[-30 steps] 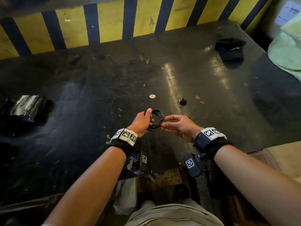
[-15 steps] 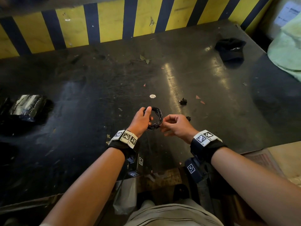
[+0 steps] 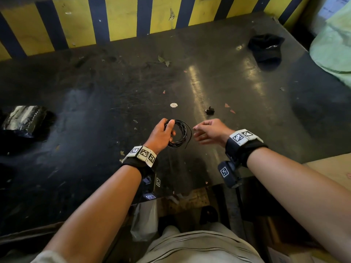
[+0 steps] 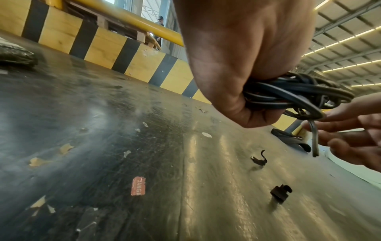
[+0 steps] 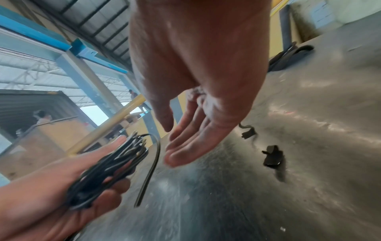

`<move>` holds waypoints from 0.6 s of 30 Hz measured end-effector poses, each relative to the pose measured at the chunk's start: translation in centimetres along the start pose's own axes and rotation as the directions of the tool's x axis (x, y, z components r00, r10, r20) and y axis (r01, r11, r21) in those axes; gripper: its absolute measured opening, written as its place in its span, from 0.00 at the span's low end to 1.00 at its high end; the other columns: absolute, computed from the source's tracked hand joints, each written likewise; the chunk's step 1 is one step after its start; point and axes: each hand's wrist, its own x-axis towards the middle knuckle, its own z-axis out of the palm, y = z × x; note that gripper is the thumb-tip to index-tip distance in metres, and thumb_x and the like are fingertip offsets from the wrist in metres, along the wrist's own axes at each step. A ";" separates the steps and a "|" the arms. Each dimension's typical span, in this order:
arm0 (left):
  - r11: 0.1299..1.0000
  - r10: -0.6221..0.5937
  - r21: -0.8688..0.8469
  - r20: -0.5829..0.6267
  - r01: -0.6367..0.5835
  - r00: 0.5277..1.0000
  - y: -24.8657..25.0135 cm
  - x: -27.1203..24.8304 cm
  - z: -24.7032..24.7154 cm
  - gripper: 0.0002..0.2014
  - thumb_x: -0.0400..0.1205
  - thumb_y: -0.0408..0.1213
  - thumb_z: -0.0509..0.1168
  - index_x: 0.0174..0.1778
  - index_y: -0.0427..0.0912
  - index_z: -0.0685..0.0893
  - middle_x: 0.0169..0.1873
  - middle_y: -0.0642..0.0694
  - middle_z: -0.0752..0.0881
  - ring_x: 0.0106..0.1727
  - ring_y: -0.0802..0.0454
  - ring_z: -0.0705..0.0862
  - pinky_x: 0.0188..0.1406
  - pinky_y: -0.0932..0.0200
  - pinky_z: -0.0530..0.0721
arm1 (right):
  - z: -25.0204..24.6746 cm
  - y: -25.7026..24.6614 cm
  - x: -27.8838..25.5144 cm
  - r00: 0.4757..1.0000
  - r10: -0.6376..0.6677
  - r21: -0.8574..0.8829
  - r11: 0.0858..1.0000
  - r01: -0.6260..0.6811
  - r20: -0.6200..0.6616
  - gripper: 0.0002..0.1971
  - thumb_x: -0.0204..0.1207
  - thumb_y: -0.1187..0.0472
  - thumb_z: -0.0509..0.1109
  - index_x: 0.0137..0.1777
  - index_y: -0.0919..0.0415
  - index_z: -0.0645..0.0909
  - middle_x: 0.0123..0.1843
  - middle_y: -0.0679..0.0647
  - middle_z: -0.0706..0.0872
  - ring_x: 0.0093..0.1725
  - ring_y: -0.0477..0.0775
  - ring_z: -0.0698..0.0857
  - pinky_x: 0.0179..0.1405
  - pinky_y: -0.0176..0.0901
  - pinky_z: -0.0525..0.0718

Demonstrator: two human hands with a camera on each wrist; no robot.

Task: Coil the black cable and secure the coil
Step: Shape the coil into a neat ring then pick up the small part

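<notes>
The black cable is wound into a small round coil of several loops, held above the dark table. My left hand grips the coil's left side, thumb over the loops; the wrist views show the coil bunched in its fingers. A short loose end hangs free from the coil. My right hand hovers just right of the coil with relaxed fingers and an empty palm, apart from the cable.
A small black clip lies on the table beyond my right hand, with a second dark scrap near it. A black cap sits far right, a wrapped dark block far left. Yellow-and-black striped wall bounds the back.
My right hand has let go of the coil and drawn away to the right, fingers opening. The left hand keeps the coil, whose loose end now dangles.
</notes>
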 end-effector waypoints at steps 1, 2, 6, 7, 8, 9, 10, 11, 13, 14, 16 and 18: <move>1.000 0.002 -0.003 0.004 -0.002 1.000 0.1 0.0 0.3 0.18 0.92 0.49 0.56 0.61 0.36 0.78 0.35 0.47 0.82 0.27 0.58 0.77 0.30 0.61 0.78 | -0.3 0.0 0.1 0.999 0.018 0.009 1.000 -0.018 0.042 0.06 0.85 0.63 0.68 0.53 0.65 0.85 0.41 0.60 0.89 0.30 0.50 0.90 0.30 0.41 0.90; 1.000 0.002 -0.010 0.011 -0.002 1.000 0.2 0.0 0.6 0.18 0.92 0.48 0.56 0.61 0.36 0.78 0.35 0.47 0.82 0.27 0.58 0.76 0.29 0.62 0.78 | -0.6 0.0 0.1 0.996 0.026 0.007 1.000 -0.027 0.083 0.07 0.86 0.64 0.67 0.55 0.66 0.85 0.42 0.60 0.90 0.30 0.50 0.91 0.30 0.41 0.92; 0.999 -0.003 -0.046 0.030 0.004 1.000 0.3 0.3 1.4 0.18 0.92 0.48 0.56 0.63 0.35 0.78 0.35 0.47 0.81 0.28 0.57 0.76 0.30 0.59 0.79 | -1.2 0.6 -0.1 0.983 0.043 -0.003 0.999 -0.044 0.179 0.08 0.83 0.67 0.68 0.59 0.66 0.85 0.45 0.61 0.92 0.37 0.54 0.93 0.35 0.44 0.92; 0.999 -0.004 -0.048 0.031 0.006 1.000 0.4 0.4 1.5 0.18 0.92 0.47 0.55 0.63 0.34 0.78 0.35 0.47 0.81 0.28 0.56 0.76 0.30 0.60 0.78 | -1.4 0.8 -0.2 0.981 0.045 0.004 0.999 -0.046 0.186 0.08 0.82 0.67 0.70 0.59 0.65 0.84 0.46 0.60 0.93 0.38 0.54 0.93 0.36 0.44 0.91; 0.999 -0.005 -0.047 0.036 0.007 0.999 0.4 0.5 1.5 0.18 0.92 0.47 0.55 0.63 0.34 0.78 0.36 0.47 0.81 0.29 0.56 0.76 0.30 0.61 0.78 | -1.6 0.9 -0.3 0.981 0.042 0.004 0.999 -0.044 0.192 0.09 0.81 0.66 0.72 0.59 0.65 0.84 0.46 0.60 0.93 0.39 0.53 0.93 0.37 0.43 0.91; 0.999 -0.007 -0.044 0.046 0.009 0.999 0.4 0.6 1.5 0.18 0.92 0.47 0.55 0.63 0.35 0.78 0.36 0.47 0.81 0.29 0.57 0.77 0.30 0.61 0.79 | -1.8 1.0 -0.4 0.979 0.039 0.001 0.999 -0.040 0.199 0.09 0.80 0.65 0.73 0.59 0.65 0.84 0.46 0.60 0.93 0.39 0.52 0.93 0.37 0.42 0.91; 0.999 -0.008 -0.038 0.057 0.010 0.998 0.4 0.6 1.5 0.17 0.92 0.48 0.55 0.62 0.36 0.78 0.36 0.47 0.82 0.29 0.57 0.77 0.30 0.61 0.79 | -2.0 1.1 -0.5 0.977 0.035 0.008 0.999 -0.038 0.209 0.10 0.80 0.66 0.74 0.59 0.67 0.84 0.46 0.60 0.93 0.39 0.51 0.93 0.38 0.42 0.92; 0.999 -0.008 -0.032 0.065 0.010 0.998 0.4 0.7 1.5 0.17 0.92 0.48 0.55 0.62 0.37 0.78 0.37 0.47 0.82 0.29 0.58 0.77 0.30 0.61 0.79 | -2.2 1.2 -0.5 0.975 0.031 0.031 0.999 -0.039 0.218 0.10 0.80 0.67 0.74 0.59 0.68 0.84 0.47 0.61 0.92 0.39 0.50 0.93 0.39 0.41 0.92; 1.000 -0.008 -0.027 0.068 0.010 0.998 0.4 0.8 1.6 0.17 0.92 0.48 0.55 0.61 0.37 0.79 0.37 0.47 0.82 0.28 0.58 0.77 0.30 0.61 0.79 | -2.3 1.2 -0.5 0.975 0.021 0.136 0.989 -0.052 0.221 0.07 0.80 0.70 0.73 0.57 0.69 0.84 0.49 0.64 0.91 0.39 0.51 0.94 0.43 0.42 0.93; 0.999 -0.011 -0.031 0.070 0.013 0.998 0.3 0.8 1.6 0.16 0.92 0.48 0.55 0.60 0.38 0.79 0.37 0.47 0.82 0.28 0.58 0.77 0.30 0.62 0.78 | -2.3 1.1 -0.6 0.977 0.016 0.200 0.978 -0.059 0.212 0.06 0.79 0.71 0.72 0.55 0.69 0.83 0.49 0.65 0.91 0.39 0.52 0.94 0.45 0.43 0.93; 0.999 -0.021 -0.047 0.078 0.025 0.997 0.3 0.7 1.7 0.15 0.92 0.48 0.55 0.58 0.40 0.79 0.37 0.47 0.82 0.28 0.58 0.77 0.30 0.61 0.78 | -2.2 1.1 -0.7 0.981 0.010 0.294 0.953 -0.068 0.194 0.06 0.79 0.74 0.72 0.54 0.69 0.83 0.49 0.66 0.91 0.40 0.54 0.94 0.48 0.44 0.92; 0.997 -0.040 -0.068 0.079 0.045 0.996 0.3 0.6 1.7 0.15 0.92 0.49 0.55 0.59 0.40 0.79 0.37 0.47 0.82 0.29 0.57 0.77 0.32 0.59 0.78 | -2.0 1.3 -0.8 0.981 0.010 0.341 0.937 -0.078 0.196 0.07 0.77 0.76 0.72 0.54 0.69 0.82 0.49 0.66 0.91 0.42 0.56 0.94 0.49 0.44 0.92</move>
